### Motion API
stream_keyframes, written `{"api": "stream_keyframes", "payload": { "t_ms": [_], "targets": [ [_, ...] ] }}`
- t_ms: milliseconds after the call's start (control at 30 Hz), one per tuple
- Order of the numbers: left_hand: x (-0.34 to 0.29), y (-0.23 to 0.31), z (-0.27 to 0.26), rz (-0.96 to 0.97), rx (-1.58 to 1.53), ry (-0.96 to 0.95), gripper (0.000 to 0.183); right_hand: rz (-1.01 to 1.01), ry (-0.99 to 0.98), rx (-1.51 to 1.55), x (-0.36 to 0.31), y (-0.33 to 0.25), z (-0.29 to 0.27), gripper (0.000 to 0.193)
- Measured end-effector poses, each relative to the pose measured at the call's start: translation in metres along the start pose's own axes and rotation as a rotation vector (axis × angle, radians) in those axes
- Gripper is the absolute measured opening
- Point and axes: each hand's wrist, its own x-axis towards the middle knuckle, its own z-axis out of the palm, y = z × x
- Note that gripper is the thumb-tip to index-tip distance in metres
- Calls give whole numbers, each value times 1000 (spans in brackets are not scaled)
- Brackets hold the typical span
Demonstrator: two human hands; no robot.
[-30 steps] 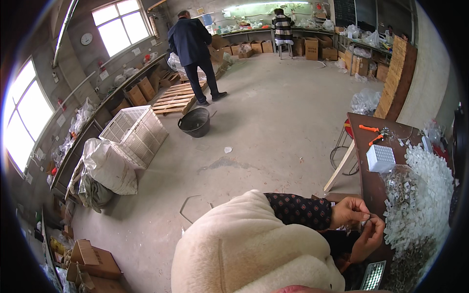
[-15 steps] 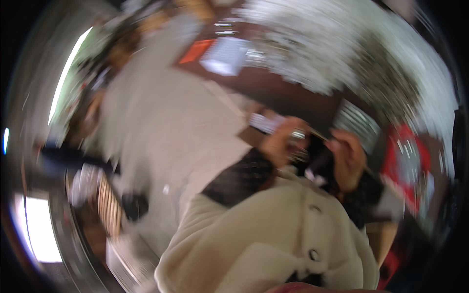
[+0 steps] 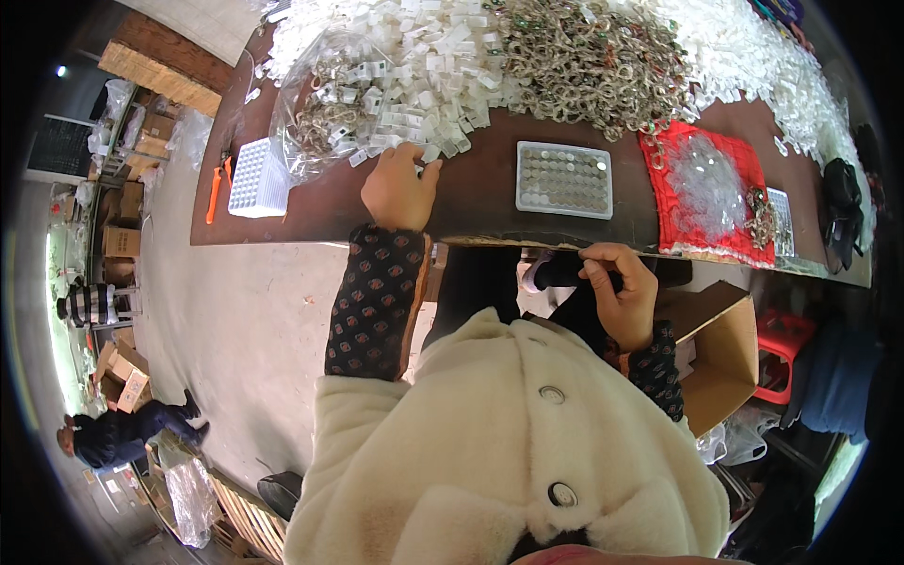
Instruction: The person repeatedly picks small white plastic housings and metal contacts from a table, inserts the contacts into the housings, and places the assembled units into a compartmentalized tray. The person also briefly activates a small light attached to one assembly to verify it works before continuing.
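On the brown table (image 3: pixel 476 212), in the head view, the left hand (image 3: pixel 400 188) is at the near edge of the heaped white plastic pieces (image 3: pixel 443 94), fingers curled; whether they grip one, I cannot tell. The right hand (image 3: pixel 621 297) is at the table's front edge, thumb and forefinger close together; anything between them is indistinct. The heap probably lies there for easy reach. A clear bag (image 3: pixel 294 141) crowds its left side; a disc-filled tray (image 3: pixel 565 215) and red cloth (image 3: pixel 664 193) occupy space rightward.
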Motion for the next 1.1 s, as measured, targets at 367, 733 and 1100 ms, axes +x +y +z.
{"api": "stream_keyframes", "payload": {
  "t_ms": [367, 733, 1100],
  "targets": [
    [-28, -15, -19, -191, -536, -59, 19, 107, -171, 112, 21, -6, 34, 12],
    [-24, -18, 35, -307, -555, -4, 26, -174, -298, 59, 121, 24, 137, 47],
    [-35, 5, 19, -245, -808, 88, 25, -335, -287, 104, 131, 30, 136, 39]
  ]
}}
